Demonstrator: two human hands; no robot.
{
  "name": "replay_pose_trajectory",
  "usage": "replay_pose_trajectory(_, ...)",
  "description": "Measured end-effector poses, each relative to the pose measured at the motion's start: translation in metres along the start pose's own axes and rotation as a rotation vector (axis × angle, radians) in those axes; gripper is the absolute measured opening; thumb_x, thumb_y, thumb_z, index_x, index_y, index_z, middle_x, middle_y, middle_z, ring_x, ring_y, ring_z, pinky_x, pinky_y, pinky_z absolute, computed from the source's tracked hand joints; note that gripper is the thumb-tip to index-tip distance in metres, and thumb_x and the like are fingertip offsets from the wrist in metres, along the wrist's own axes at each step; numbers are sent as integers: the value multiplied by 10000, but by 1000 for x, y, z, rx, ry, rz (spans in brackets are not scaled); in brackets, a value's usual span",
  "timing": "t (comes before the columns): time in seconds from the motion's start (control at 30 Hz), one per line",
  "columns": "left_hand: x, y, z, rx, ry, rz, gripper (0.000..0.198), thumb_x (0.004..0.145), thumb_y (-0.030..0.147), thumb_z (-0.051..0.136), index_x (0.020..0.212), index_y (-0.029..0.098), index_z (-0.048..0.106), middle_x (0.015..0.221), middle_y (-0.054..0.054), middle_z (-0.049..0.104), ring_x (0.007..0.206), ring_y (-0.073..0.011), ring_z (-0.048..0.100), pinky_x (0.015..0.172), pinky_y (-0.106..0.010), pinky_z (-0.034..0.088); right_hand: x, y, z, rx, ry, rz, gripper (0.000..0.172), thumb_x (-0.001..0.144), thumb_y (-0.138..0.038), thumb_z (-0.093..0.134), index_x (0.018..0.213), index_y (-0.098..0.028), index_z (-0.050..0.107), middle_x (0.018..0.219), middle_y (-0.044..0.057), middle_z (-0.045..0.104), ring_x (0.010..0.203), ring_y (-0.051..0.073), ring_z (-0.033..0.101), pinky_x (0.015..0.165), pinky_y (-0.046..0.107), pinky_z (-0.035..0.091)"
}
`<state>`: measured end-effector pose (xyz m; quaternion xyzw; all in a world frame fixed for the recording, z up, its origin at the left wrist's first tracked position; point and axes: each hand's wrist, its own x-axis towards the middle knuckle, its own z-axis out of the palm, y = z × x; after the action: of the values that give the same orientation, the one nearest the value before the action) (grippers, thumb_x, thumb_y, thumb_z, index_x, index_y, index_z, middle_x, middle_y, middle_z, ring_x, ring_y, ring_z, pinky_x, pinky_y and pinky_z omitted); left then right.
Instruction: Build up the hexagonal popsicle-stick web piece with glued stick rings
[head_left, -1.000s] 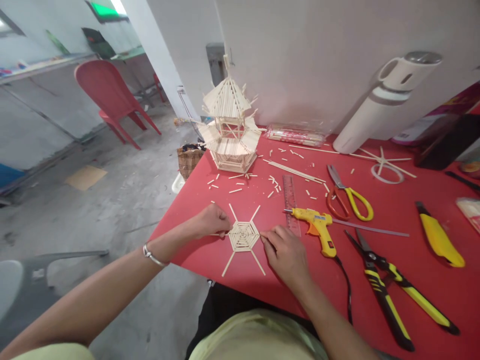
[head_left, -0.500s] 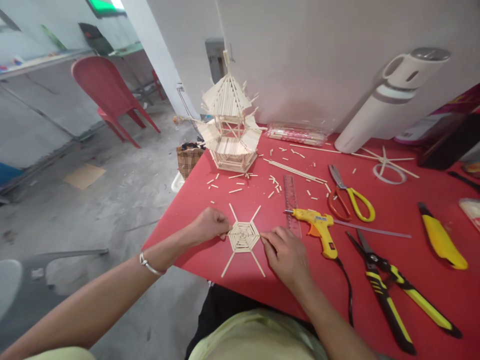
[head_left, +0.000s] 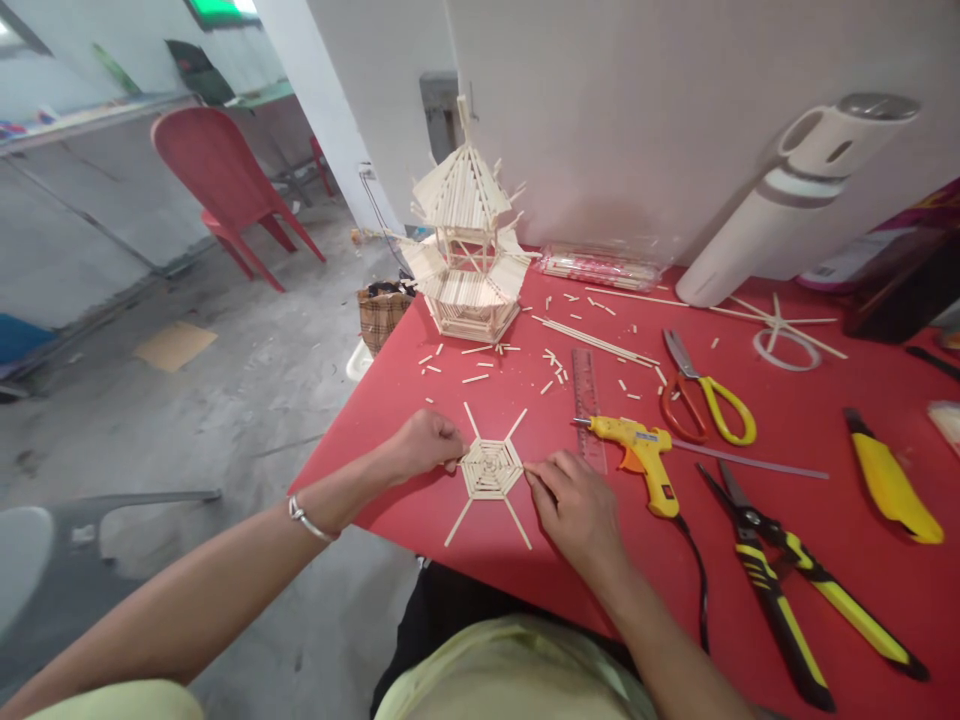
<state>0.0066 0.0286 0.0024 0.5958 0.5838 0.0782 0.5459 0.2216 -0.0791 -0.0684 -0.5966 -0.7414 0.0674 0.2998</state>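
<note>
A flat hexagonal web of thin wooden sticks [head_left: 491, 467] lies on the red table [head_left: 750, 590] near its front left corner, with six spokes sticking out. My left hand [head_left: 424, 443] is curled, its fingertips pinching the web's left spoke. My right hand [head_left: 574, 505] is closed at the web's right side, fingertips pinching the right spoke. Both hands press the piece flat on the table.
A stick pagoda model [head_left: 469, 250] stands at the back left. A yellow glue gun [head_left: 637, 455], a ruler [head_left: 587, 400], scissors [head_left: 705, 395], yellow-handled snips [head_left: 802, 580], a yellow knife [head_left: 892, 480], loose sticks and a white bottle [head_left: 787, 200] lie right. A red chair [head_left: 217, 185] stands off the table.
Both hands stay on the hexagonal web's left and right spokes. The view has shifted slightly; nothing on the table has moved.
</note>
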Motion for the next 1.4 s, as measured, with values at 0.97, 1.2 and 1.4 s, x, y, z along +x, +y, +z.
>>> replay_pose_trajectory(0.97,11,-21,0,94,22,84,207,641,333,642,513,175,601,491,20,549,493,-109,479,482,-226,361,0,0,-1,-15,-22,9,209,979,-240,501,984,-207,707,813,35,601,816,176,549,718,295,378)
replay_pose_trajectory(1.2,15,-26,0,105,21,85,195,632,332,634,519,177,605,489,24,540,487,-106,459,482,-224,356,-2,0,1,-20,-17,7,214,983,-250,493,999,-209,702,813,35,598,815,178,542,730,298,378)
replay_pose_trajectory(1.4,16,-28,0,105,34,84,196,628,343,642,522,181,609,484,25,536,486,-109,462,472,-221,346,-1,0,0,-18,-12,4,220,984,-253,487,999,-216,703,811,35,599,811,175,546,724,299,382)
